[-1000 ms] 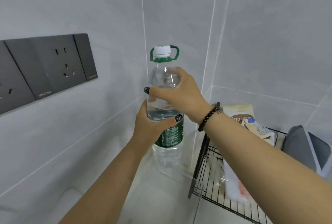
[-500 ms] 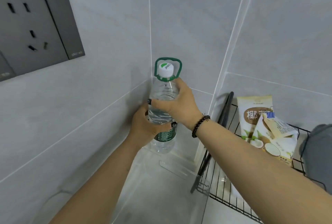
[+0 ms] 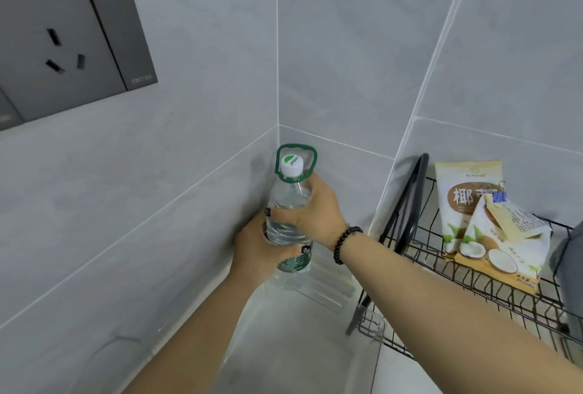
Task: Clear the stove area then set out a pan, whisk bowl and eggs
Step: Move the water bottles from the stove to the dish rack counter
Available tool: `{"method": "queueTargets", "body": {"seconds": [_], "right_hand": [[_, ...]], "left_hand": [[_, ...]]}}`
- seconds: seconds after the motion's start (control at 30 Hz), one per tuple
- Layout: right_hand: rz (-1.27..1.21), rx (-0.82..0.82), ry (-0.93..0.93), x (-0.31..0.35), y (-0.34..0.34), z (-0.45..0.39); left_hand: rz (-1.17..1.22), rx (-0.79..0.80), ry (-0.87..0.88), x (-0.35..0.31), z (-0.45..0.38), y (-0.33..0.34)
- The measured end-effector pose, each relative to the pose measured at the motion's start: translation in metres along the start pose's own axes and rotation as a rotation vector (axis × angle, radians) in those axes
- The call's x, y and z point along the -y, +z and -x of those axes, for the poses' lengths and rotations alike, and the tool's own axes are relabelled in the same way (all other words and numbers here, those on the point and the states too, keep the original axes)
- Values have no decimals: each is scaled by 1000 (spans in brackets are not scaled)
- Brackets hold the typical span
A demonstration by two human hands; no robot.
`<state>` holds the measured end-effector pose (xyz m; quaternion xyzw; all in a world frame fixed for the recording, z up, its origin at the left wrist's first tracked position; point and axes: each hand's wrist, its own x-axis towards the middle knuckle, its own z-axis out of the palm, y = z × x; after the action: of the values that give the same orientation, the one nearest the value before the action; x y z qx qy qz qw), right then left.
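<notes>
Both hands held a clear water bottle [image 3: 288, 220] upright in the corner where the grey tiled walls [image 3: 195, 128] met. The right hand [image 3: 315, 213] wrapped the upper body of the bottle just below its shoulder, its fingers [image 3: 285, 213] curled round the front with a dark-painted nail showing at the left end, and a dark bead bracelet [image 3: 345, 243] sat on the wrist behind them. The left hand [image 3: 262, 251] gripped the bottle lower down, directly beneath the right fingers, with its thumb [image 3: 298, 251] curled across the top of the green label [image 3: 296, 262]; its other fingers lay behind the bottle and could not be seen. Above the right fingers rose the white cap [image 3: 291, 164], ringed by a green carry handle [image 3: 296, 158]. Below the left hand the bottle's base stood in or just over a clear plastic bin [image 3: 315, 324]; contact could not be told. To the right of both hands, beyond the right forearm, a black wire rack [image 3: 441, 273] held coconut snack bags [image 3: 492, 226]. A dark wall socket [image 3: 63, 33] sat well above and to the left of the fingers.
</notes>
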<state>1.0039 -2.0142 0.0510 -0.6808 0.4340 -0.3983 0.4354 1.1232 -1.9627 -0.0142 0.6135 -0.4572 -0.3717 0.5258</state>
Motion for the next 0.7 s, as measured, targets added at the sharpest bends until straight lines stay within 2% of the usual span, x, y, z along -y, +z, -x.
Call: {"method": "queueTargets", "body": {"seconds": [0.43, 0.7], "right_hand": [[11, -3, 56, -31, 12, 3], [172, 73, 121, -18, 2, 13]], "left_hand": [[-202, 4, 18, 12, 6, 5], [-331, 13, 32, 14, 15, -2]]}}
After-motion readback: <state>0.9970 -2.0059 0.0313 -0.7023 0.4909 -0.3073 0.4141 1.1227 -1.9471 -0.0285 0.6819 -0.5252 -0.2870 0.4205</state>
